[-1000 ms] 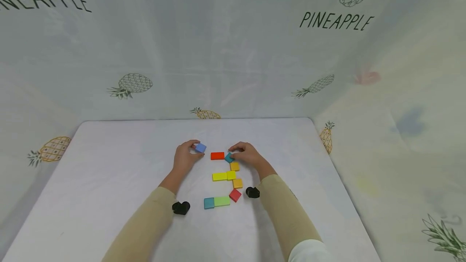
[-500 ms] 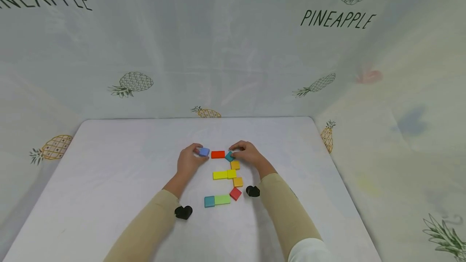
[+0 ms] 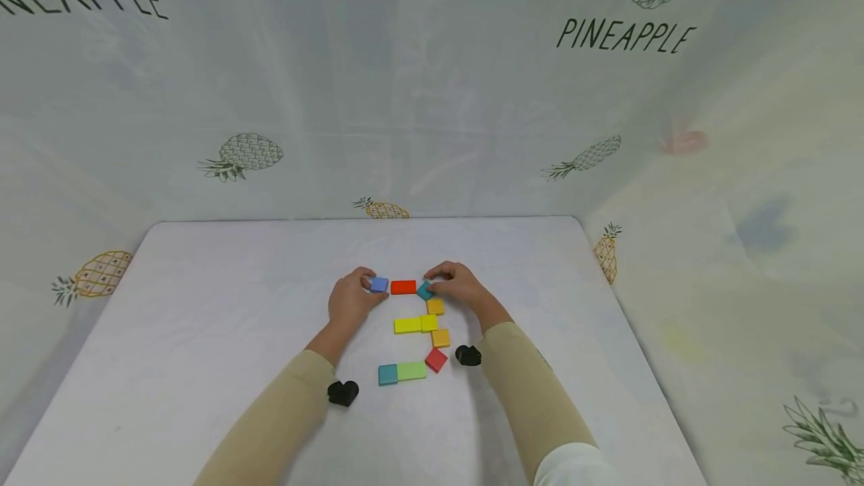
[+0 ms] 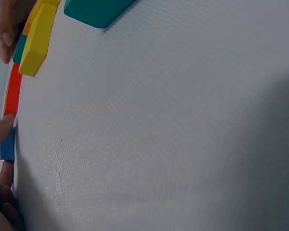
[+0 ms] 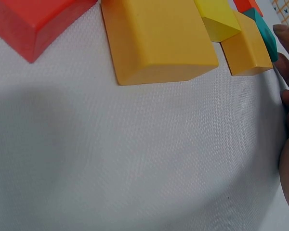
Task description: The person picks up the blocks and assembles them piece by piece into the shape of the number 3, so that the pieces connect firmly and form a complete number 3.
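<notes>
My left hand [image 3: 348, 300] pinches a blue block [image 3: 379, 285] between thumb and fingers, at the left end of a red rectangular block [image 3: 403, 287]. In the left wrist view the blue block [image 4: 7, 146] lies low at the table surface, in line with the red block [image 4: 12, 91]. At the red block's other end, a teal block [image 3: 423, 291] sits turned cornerwise, with my right hand [image 3: 462, 285] holding it by thumb and finger. The right wrist view shows those fingertips against the teal block [image 5: 263, 34]; part of it is hidden.
Below run orange [image 3: 435, 307], yellow [image 3: 407, 326] and another orange block [image 3: 441, 338]. A tilted red block [image 3: 436, 360], a light green block [image 3: 411, 371] and a teal square [image 3: 388, 375] follow nearer me. All lie on a white-covered table [image 3: 202, 351].
My left hand has brought the blue block right and nearer, lowering it beside the red block and turning it straighter. The right hand has stayed at the teal block.
</notes>
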